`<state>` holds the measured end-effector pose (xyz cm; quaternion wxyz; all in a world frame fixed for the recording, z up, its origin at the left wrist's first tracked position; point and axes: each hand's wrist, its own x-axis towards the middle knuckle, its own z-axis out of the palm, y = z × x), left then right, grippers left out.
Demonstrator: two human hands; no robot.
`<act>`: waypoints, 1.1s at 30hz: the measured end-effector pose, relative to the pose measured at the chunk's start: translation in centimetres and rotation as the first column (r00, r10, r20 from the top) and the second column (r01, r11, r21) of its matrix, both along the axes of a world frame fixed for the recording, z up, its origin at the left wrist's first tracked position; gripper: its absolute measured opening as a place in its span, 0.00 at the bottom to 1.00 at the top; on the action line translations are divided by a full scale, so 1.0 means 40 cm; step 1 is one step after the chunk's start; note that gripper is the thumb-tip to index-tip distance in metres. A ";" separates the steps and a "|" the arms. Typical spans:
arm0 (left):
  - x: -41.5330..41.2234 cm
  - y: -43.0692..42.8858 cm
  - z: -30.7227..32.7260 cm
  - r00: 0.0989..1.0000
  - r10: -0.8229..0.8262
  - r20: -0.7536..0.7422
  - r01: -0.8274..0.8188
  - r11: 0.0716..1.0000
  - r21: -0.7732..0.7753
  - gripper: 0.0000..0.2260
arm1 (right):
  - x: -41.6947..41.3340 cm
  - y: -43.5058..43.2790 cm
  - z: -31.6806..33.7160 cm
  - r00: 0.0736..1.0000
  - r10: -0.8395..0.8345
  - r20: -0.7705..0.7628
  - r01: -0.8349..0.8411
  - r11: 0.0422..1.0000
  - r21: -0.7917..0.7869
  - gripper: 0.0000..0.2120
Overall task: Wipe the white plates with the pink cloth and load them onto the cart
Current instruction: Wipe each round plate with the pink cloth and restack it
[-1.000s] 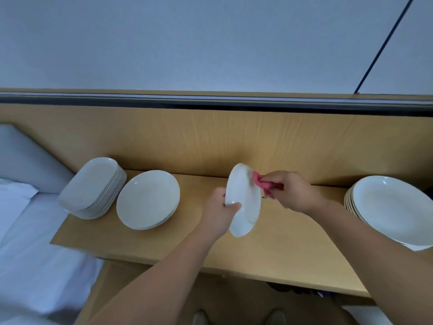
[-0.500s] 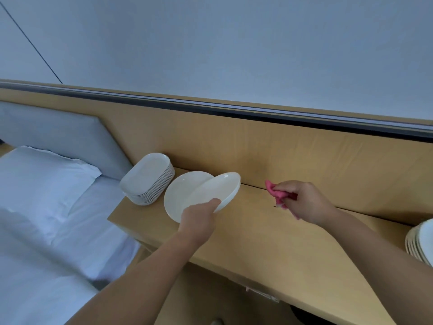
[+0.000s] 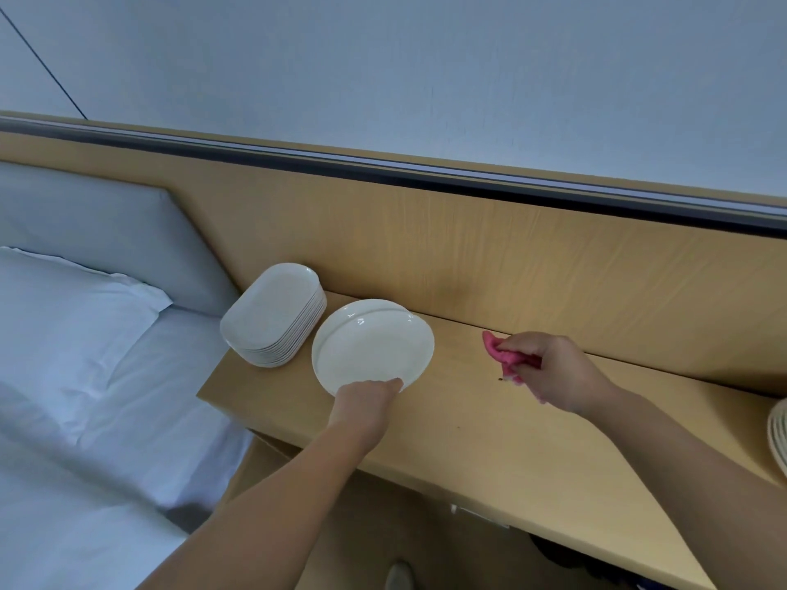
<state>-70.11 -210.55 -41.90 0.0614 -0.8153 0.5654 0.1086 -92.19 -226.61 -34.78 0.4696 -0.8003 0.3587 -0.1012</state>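
Bed (image 3: 85,440): white sheet and a pillow (image 3: 64,317), lying off the table's left end.
Table (image 3: 511,453): a long light-wood top, its back edge against a wood panel (image 3: 553,257).
Stack of oblong plates (image 3: 272,317): white, at the table's back left corner, just beside the round plate.
Round plate (image 3: 374,342): white, near the table's left end, just right of the oblong stack; it lies on another round plate, whose rim shows as an arc at the far side.
Stack of plates (image 3: 777,432): white, at the table's right end, mostly cut off by the frame.
Left hand (image 3: 366,402): fingers curled round the round plate's near rim, thumb on top.
Right hand (image 3: 553,368): raised over the middle of the table near its back edge, fingers pinching the pink cloth.
Pink cloth (image 3: 506,355): bunched in the right hand, well apart from the round plate.
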 end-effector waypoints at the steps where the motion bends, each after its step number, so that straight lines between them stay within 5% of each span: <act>1: 0.006 -0.001 -0.014 1.000 -0.019 0.014 0.018 1.000 0.023 0.19 | 0.003 0.006 -0.001 1.000 -0.005 -0.001 0.005 1.000 0.009 0.16; 12: 0.057 -0.022 -0.077 0.999 0.015 -0.042 -0.011 0.996 0.084 0.12 | -0.008 0.033 -0.034 0.997 -0.063 -0.053 0.064 0.998 0.009 0.16; 16: 0.026 -0.060 -0.058 0.994 -0.006 -0.107 -0.003 0.996 -0.086 0.11 | -0.039 0.028 -0.040 0.994 -0.092 -0.057 0.093 0.996 0.007 0.15; 33: -0.518 -0.423 0.004 0.887 -0.436 -0.151 0.395 0.887 -0.238 0.12 | -0.593 -0.055 -0.008 0.861 -0.509 -0.018 0.503 0.855 -0.124 0.17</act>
